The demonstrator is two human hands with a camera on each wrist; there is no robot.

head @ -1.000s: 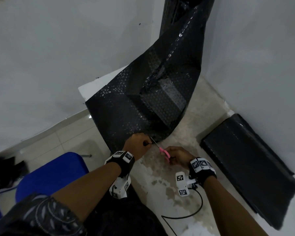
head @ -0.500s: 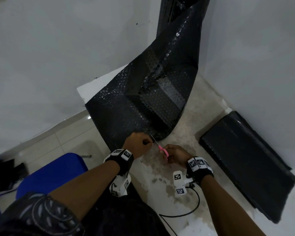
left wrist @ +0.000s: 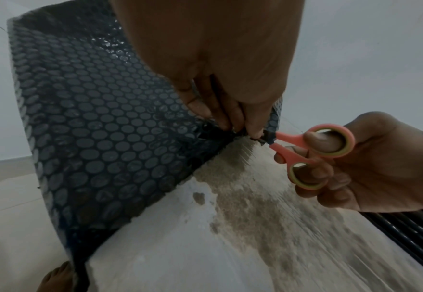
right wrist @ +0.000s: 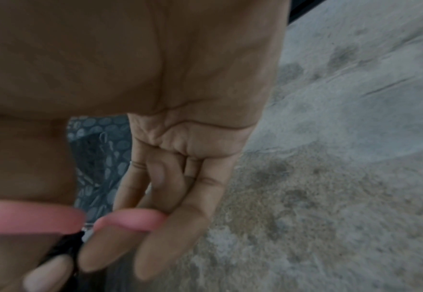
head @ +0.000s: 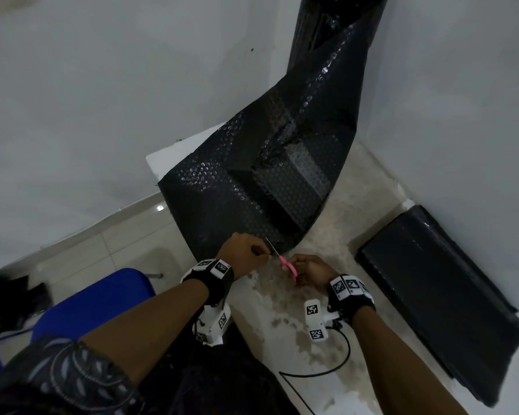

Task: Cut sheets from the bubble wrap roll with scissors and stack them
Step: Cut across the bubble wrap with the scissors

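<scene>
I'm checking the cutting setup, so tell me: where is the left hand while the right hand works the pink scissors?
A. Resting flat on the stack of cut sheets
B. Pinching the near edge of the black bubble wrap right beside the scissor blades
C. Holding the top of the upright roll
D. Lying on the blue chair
B: the left hand pinches the bubble wrap edge just beside the pink scissors, whose loops the right hand grips.

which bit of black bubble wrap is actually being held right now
The bubble wrap sheet hanging from the upright roll: the left hand pinches its lower edge beside the scissors. The stack of sheets lies untouched on the floor.
</scene>
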